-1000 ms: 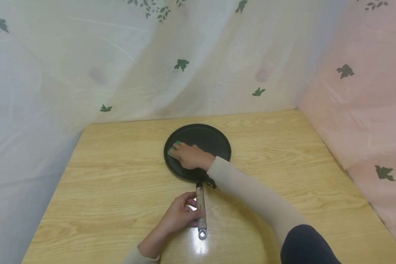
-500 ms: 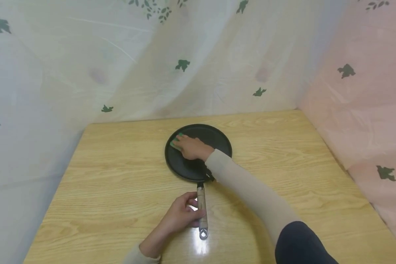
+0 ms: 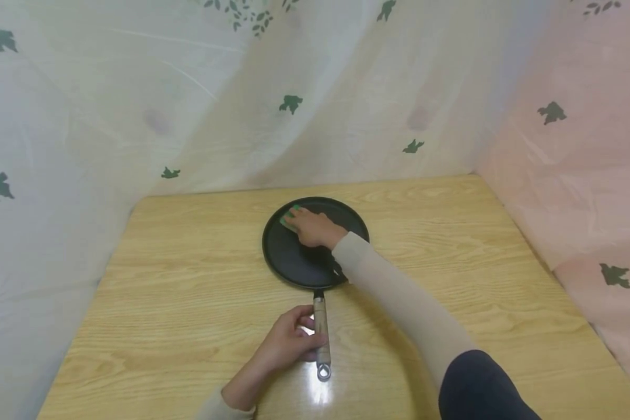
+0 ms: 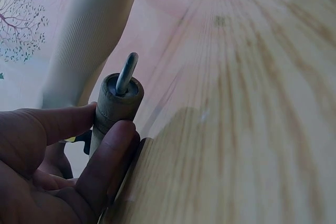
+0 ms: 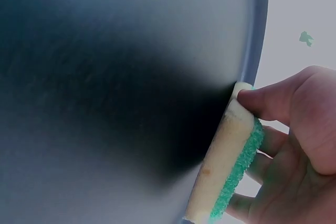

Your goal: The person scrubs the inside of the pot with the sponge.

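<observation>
Left hand (image 3: 289,341) has its thumb and fingers curled in a partly closed pinch about the handle (image 3: 320,315), hanging ring nearest the person; presumably this keeps the pan (image 3: 286,262) from turning. Pan lies flat on the table (image 3: 189,262), beyond the left hand and under the right. Right hand (image 3: 312,226), half closed, grips a sponge (image 5: 218,166) between thumb and fingers: green layer toward the fingers, cream layer toward the pan, likely so the softer face meets the dark surface. Sponge sits ahead of the right hand, on the pan's far left part.

Against the frame a second back: right hand and sponge are farther from the left hand, shifted away and slightly rightward. Left hand's hold looks unchanged; pan nearly in place.
</observation>
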